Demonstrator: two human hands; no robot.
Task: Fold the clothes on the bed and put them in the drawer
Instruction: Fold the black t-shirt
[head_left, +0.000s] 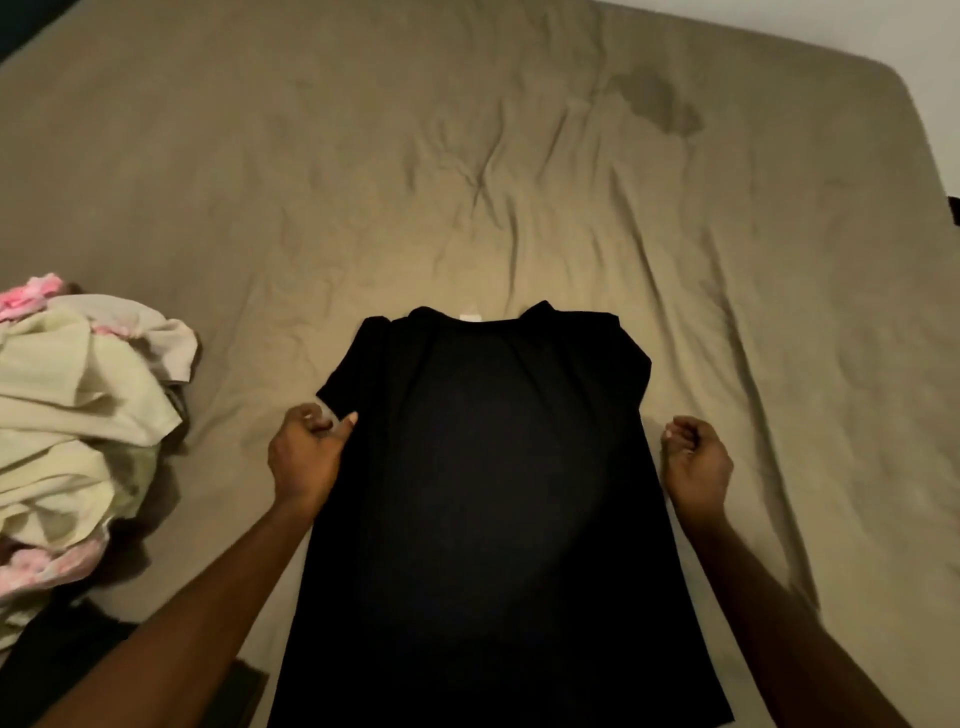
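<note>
Black shirt (498, 467) flat on the bed (467, 182). Left hand (306, 457) pinching its sleeve; right hand (696, 462) curled, holding nothing. Clothes pile (78, 415) at left.

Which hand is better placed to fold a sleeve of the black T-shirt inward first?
Probably the left hand: its thumb touches the black T-shirt below the spread sleeve. The right hand is curled beside the edge.

**Surroundings, non-task items**

Bed (519, 182) covered by a tan-olive fitted sheet (260, 156), heavily creased; wrinkles run across the middle. A darker irregular blotch (660, 101) sits on the sheet toward the far right. Pale wall (924, 41) visible past the far right corner of the bed. A small dark object (954, 210) at the right frame edge, unidentifiable.
</note>
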